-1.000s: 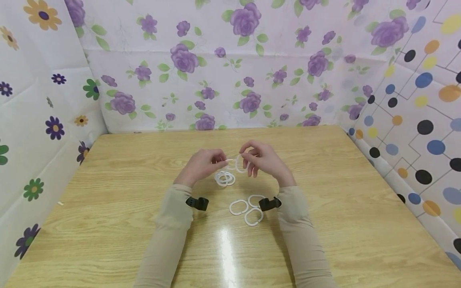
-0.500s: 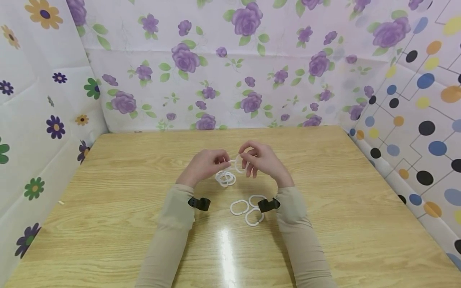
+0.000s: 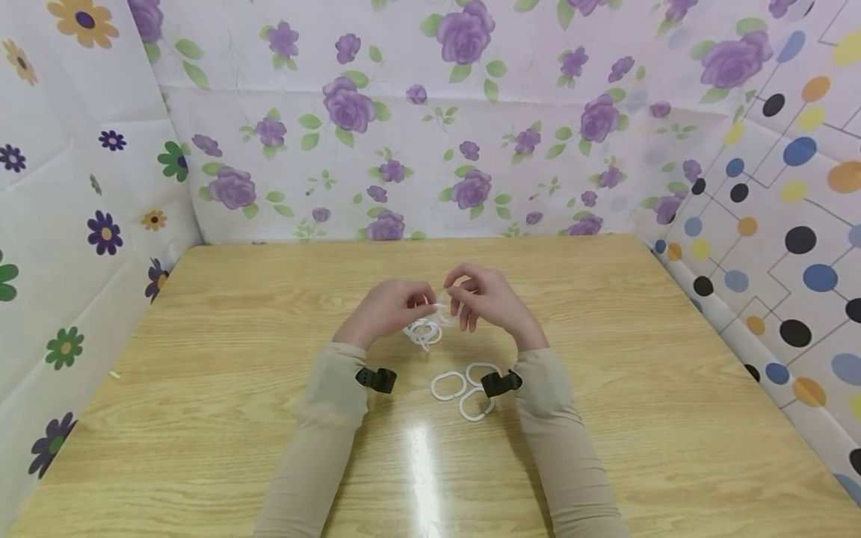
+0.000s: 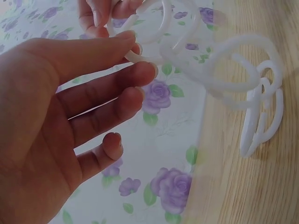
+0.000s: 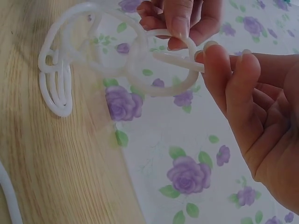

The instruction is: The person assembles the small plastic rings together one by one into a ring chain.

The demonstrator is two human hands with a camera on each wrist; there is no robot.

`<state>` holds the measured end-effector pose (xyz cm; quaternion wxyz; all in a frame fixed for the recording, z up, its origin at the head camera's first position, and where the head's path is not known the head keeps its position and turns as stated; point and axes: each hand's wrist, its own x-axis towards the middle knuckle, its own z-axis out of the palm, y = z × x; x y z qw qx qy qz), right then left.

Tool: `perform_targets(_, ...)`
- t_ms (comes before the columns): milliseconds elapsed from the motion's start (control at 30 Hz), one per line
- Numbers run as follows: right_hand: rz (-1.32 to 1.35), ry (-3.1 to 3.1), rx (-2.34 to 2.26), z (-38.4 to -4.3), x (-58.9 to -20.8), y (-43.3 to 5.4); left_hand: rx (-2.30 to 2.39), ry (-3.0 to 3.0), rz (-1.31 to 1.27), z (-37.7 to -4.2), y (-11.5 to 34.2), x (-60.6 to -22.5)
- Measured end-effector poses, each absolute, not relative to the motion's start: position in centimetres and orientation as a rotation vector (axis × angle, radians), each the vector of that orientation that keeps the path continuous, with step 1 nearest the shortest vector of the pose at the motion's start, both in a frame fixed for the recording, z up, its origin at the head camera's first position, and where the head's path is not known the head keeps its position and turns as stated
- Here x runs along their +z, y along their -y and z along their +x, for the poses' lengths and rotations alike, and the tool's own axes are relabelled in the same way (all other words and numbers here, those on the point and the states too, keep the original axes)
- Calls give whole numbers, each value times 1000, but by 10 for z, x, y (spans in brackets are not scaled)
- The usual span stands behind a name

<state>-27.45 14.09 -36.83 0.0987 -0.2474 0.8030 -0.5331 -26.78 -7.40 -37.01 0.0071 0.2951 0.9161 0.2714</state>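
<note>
Near the middle of the table, my left hand [image 3: 390, 310] pinches a white plastic curtain ring [image 5: 161, 92] between thumb and fingertips. That ring ends a linked chain of similar rings [image 3: 423, 332], which hangs down to the tabletop below the left hand. Facing it, my right hand [image 3: 494, 299] pinches another white ring [image 5: 175, 61] with thumb and index finger. One end of this ring lies across the opening of the left hand's ring in the right wrist view; whether the two are hooked together I cannot tell.
Three loose white rings [image 3: 448, 386] lie on the wooden table [image 3: 235, 418] between the forearms. A small pale scrap [image 3: 114, 374] lies near the left edge. Flower-patterned sheeting [image 3: 403, 149] stands behind the table, and dotted sheeting [image 3: 773, 239] on the right.
My left hand has moved slightly right, bringing its ring up to the ring in my right hand. The linked rings have shifted a little with it. The right hand barely moves.
</note>
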Motion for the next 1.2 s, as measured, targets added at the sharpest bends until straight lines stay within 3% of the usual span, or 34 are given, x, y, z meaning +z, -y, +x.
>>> perform_targets(1200,-896,-2401,-1556,-278,-371,-142,889,-2858,787,-267,75,-369)
